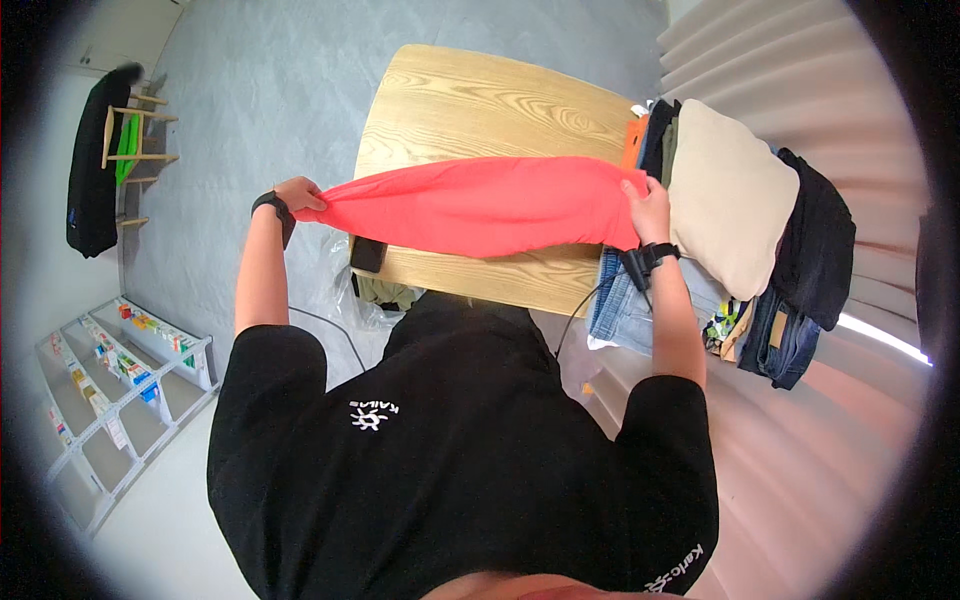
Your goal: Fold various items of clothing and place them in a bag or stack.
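Observation:
A coral-red cloth garment [480, 205] is stretched sideways above the wooden table [500, 100]; its exact kind does not show. My left hand [301, 194] is closed round its gathered, narrow left end, out past the table's left edge. At the wider right end, my right hand [650, 208] grips the fabric with the thumb on top. The cloth hangs fairly taut between the two hands, with long creases running from the left grip. A dark phone [369, 254] lies on the table's near left corner, just below the cloth.
Piled clothes stand at the right: a cream piece [730, 190], black clothing [815, 240] and blue jeans [625, 300]. Beyond them hangs a pale curtain [780, 60]. A clear plastic bag [350, 295] sits by the near left corner. White shelving [130, 380] and a wooden rack [140, 157] are at the left.

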